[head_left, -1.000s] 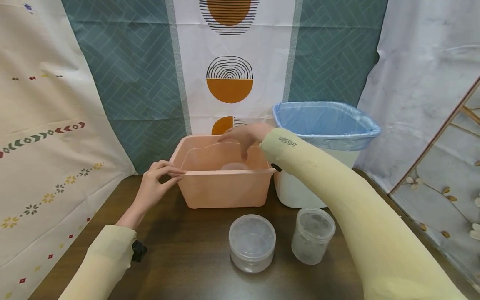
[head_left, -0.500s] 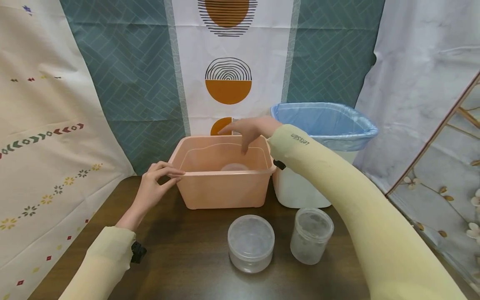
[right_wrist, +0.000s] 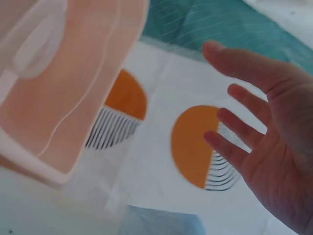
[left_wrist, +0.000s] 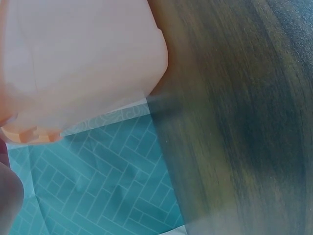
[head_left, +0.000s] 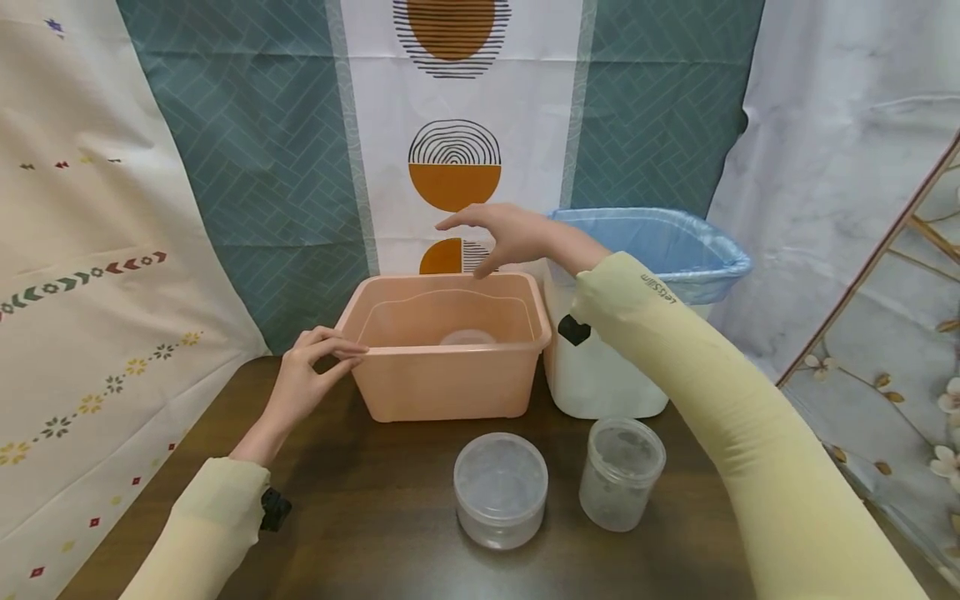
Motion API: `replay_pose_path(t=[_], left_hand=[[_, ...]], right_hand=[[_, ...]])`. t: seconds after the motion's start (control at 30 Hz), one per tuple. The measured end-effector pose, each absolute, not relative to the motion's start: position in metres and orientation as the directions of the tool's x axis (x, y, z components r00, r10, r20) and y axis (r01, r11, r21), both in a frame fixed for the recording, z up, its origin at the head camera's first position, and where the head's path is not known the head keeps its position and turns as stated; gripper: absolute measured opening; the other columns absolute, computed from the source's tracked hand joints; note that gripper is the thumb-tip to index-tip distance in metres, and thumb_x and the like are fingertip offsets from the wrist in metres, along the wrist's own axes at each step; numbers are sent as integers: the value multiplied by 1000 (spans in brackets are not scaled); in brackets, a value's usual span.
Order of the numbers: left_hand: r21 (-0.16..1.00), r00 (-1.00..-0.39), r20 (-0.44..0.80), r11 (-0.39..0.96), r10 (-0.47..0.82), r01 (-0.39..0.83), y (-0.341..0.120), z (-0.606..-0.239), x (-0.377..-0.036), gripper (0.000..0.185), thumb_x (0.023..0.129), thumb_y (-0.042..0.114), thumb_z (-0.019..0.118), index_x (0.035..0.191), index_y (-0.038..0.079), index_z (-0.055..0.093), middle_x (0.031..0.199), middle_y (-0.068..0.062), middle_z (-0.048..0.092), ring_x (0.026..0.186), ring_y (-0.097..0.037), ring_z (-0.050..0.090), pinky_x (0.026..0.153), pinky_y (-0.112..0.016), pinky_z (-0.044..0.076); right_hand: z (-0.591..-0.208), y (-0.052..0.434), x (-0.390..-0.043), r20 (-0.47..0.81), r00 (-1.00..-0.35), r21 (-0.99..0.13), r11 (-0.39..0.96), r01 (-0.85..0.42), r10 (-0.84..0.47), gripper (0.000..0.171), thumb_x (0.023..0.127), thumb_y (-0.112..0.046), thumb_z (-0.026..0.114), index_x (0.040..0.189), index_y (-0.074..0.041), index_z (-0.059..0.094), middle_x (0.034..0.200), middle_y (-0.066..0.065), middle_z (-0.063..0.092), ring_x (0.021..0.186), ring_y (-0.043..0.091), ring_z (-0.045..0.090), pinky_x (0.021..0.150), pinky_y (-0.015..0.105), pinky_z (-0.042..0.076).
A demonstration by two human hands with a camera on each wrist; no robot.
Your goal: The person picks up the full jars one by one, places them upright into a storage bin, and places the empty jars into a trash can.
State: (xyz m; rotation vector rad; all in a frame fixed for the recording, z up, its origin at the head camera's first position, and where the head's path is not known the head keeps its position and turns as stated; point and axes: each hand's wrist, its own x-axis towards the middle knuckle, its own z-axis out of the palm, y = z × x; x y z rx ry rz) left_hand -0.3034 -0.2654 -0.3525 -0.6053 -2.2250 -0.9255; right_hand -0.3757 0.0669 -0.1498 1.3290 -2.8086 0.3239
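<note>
A peach plastic tub (head_left: 442, 387) stands at the back of the table. My left hand (head_left: 302, 377) holds its front left corner, fingers at the rim and thumb just below. In the left wrist view only a sliver of that hand (left_wrist: 10, 196) shows beside the tub (left_wrist: 83, 54). Above the tub's back right rim, my right hand (head_left: 517, 233) hovers with nothing in it. The right wrist view shows that hand (right_wrist: 288, 132) with spread, relaxed fingers, apart from the tub (right_wrist: 88, 73). Inside the tub lies a clear round container (head_left: 467, 337), partly hidden by the front wall.
A white bin (head_left: 600, 375) with a blue liner (head_left: 645, 233) stands right of the tub, under my right forearm. Nearer on the dark wooden table (head_left: 360, 517) are a wide, low clear jar (head_left: 501, 492) and a taller clear jar (head_left: 621, 475). Patterned cloths (head_left: 262, 167) hang behind.
My empty right hand has risen out of the tub and moved slightly right, above its back rim. The left hand stays at the tub's corner. The containers keep their places.
</note>
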Motion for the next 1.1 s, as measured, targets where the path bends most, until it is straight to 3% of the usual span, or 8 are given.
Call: replay_pose_path(t=[0.2,0.5,0.67,0.8,1.1], left_hand=[[455,-689,708,644,158,615,-265,-352,-303,22,80,4,79,99,15,79,100,-1,67,98,-2,46,85,-25,36],[452,-682,715,641,155,620,-267,-353,-303,22,79,3,79,98,14,79,100,-1,67,98,-2,46,86,-25,36],[447,-680,714,639,167,626,-265,-356,-303,22,80,4,79,99,16,79,100,0,67,97,-3,47,85,-26,37],[442,-676,717,638,171,631,-264,-357,-304,22,81,5,79,99,17,79,101,0,66,97,-4,47,85,-26,37],[440,-668,727,639,159,631,-266,-355,-304,21,80,4,79,98,15,79,101,0,67,98,-3,46,86,-25,37]], right_hand=[[-147,81,-352,237,-555,-181,525,-832,-797,69,86,-20,76,148,-23,46,156,-2,42,144,20,37,110,44,42],[-156,111,-332,385,-521,-213,476,-853,-762,62,87,-18,76,144,-19,51,151,1,48,139,20,42,106,44,44],[-167,134,-322,503,-475,-186,446,-875,-722,56,88,-17,75,140,-16,55,143,3,56,130,21,50,99,46,48],[-174,150,-310,589,-446,-154,449,-880,-674,51,88,-15,74,136,-15,59,138,4,61,127,21,54,102,45,48],[-195,186,-300,774,-356,-60,500,-864,-523,45,82,-2,77,125,-11,68,123,6,70,114,19,62,90,16,45]])
